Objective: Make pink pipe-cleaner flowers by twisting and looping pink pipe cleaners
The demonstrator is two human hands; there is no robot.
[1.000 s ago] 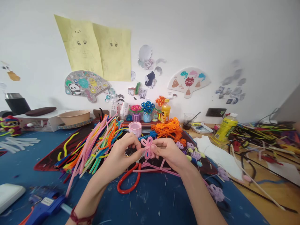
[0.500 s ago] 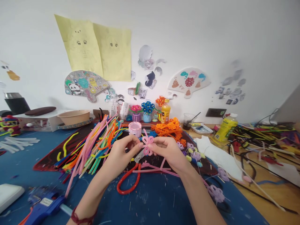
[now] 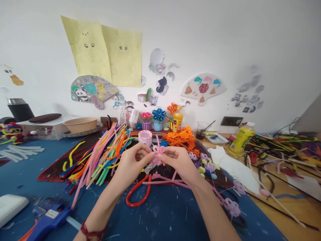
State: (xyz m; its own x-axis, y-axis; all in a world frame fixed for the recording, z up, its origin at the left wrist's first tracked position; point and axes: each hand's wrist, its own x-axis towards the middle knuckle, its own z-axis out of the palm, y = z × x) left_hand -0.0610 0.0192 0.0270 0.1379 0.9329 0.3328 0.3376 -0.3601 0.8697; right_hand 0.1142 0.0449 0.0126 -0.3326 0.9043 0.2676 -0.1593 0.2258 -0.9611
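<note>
Between my two hands is a pink pipe-cleaner flower [image 3: 158,150] with looped petals and a short stem end sticking up. My left hand [image 3: 136,159] pinches its left side between thumb and forefinger. On the other side, my right hand [image 3: 177,162] grips a petal the same way. Red-handled scissors [image 3: 138,193] lie just below the flower, blades partly hidden by it and my left hand. Loose pink pipe cleaners [image 3: 167,179] lie on the dark mat beneath my hands. Behind the flower stands a small pink pot [image 3: 145,137].
Left is a pile of coloured pipe cleaners [image 3: 97,154]; nearer, a blue glue gun [image 3: 51,222]. Orange pipe-cleaner flowers [image 3: 182,139] lie behind my right hand, purple flowers [image 3: 232,206] to its right. A yellow bottle [image 3: 242,137] and white paper [image 3: 234,169] are further right.
My left fingers have moved slightly right, closer to the flower's centre, and the flower has turned a little. The whole view has shifted slightly.
</note>
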